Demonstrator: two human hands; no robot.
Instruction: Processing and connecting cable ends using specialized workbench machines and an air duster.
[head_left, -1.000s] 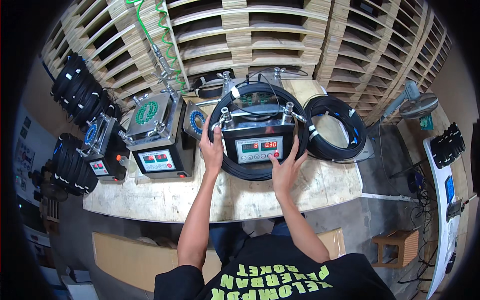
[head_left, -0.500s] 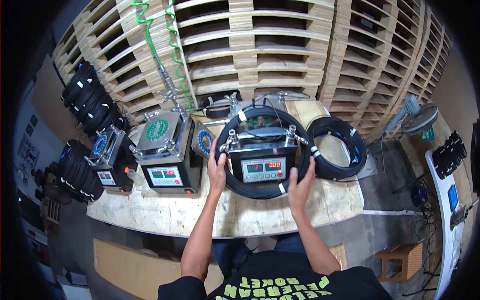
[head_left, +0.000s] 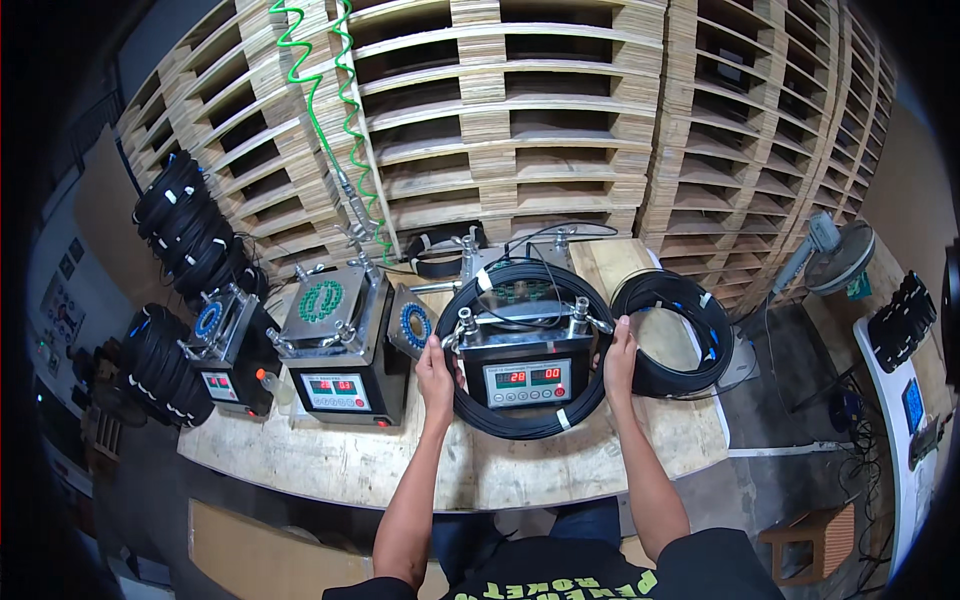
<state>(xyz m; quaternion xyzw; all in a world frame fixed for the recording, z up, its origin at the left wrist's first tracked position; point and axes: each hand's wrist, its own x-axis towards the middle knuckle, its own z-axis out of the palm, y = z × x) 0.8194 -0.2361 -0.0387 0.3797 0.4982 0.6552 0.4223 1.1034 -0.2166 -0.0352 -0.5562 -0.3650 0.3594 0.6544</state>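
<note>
A large coil of black cable (head_left: 492,422), bound with white bands, encircles the front machine (head_left: 525,348), a dark box with a lit red and green display, metal posts and small clamps on top. My left hand (head_left: 435,382) grips the coil's left side, fingers curled behind it and thumb in front. On the opposite side, my right hand (head_left: 620,365) closes around the cable, thumb pointing up. The coil's lower run hangs in front of the machine's panel. Thin loose cable loops cross the machine's top. Fingertips of both hands are partly hidden.
Another black cable coil (head_left: 722,340) lies to the right on the wooden table (head_left: 330,462). Two similar machines stand left, one with a green ring (head_left: 320,300) on top. Cable coils are stacked far left (head_left: 185,230). Pallets (head_left: 500,130) rise behind; a fan (head_left: 840,255) stands right.
My right hand has moved from the coil's lower right up to its right side. The front machine's display reading has changed. The view has tilted up, so the scene sits lower.
</note>
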